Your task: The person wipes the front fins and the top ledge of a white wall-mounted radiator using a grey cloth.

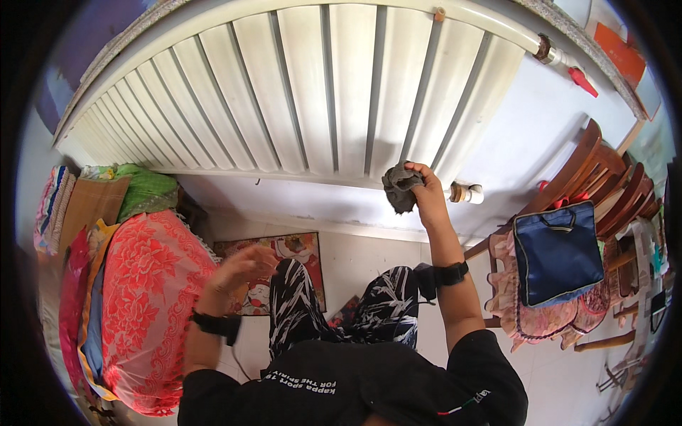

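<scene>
My right hand [430, 198] grips a crumpled dark grey cloth [400, 187]. The cloth is at the lower edge of a cream-white ribbed radiator [351, 90], towards its right end; whether it touches the metal I cannot tell. My left hand [246, 269], slightly blurred, hovers by my left knee with nothing in it, its fingers loosely bent. Below it is a patterned red floor mat [314, 266], partly covered by my hand and leg.
On the left a red-and-pink floral cover [141, 298] drapes a piece of furniture, with a green cloth [146, 189] behind. Wooden chairs [578, 165] stand at right, one holding a blue zipped bag [559, 253]. A red-handled valve [582, 80] and a lower pipe fitting [467, 193] jut out beside the radiator.
</scene>
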A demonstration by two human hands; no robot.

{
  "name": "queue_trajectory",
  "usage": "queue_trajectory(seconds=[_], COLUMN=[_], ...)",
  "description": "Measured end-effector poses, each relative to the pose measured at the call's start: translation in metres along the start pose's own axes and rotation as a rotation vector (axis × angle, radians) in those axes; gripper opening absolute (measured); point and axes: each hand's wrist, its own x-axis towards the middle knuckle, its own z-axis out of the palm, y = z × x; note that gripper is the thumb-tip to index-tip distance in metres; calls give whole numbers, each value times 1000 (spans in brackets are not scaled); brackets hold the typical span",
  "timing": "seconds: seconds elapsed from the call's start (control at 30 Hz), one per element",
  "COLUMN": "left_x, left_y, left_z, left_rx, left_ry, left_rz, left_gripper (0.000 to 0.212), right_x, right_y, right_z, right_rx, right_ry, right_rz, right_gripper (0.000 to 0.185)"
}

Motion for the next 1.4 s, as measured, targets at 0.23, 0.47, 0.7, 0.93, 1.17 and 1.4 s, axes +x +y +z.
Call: queue_trajectory(seconds=[0.23,0.47,0.7,0.93,1.17,1.4], left_x=[13,137,190,201,183,205], left_y=[168,144,114,187,290,220], left_z=[37,114,116,103,117,165], left_rx=[605,795,387,611,110,200], left_ry=[-17,-79,88,441,582,370], left_rz=[-27,228,215,403,803,514], left_gripper=[59,84,33,33,26,28], right_x=[-30,-29,-34,-56,-79,-30], right_y=[-20,-34,-43,-22,11,-44], right_z=[44,138,105,-11,-71,14], right_rx=[188,-29,-30,301,367,75], right_ry=[-93,-80,-307,-100,158,-138], right_rz=[29,-267,-110,86,124,-43], right_gripper=[39,55,70,43,33,48])
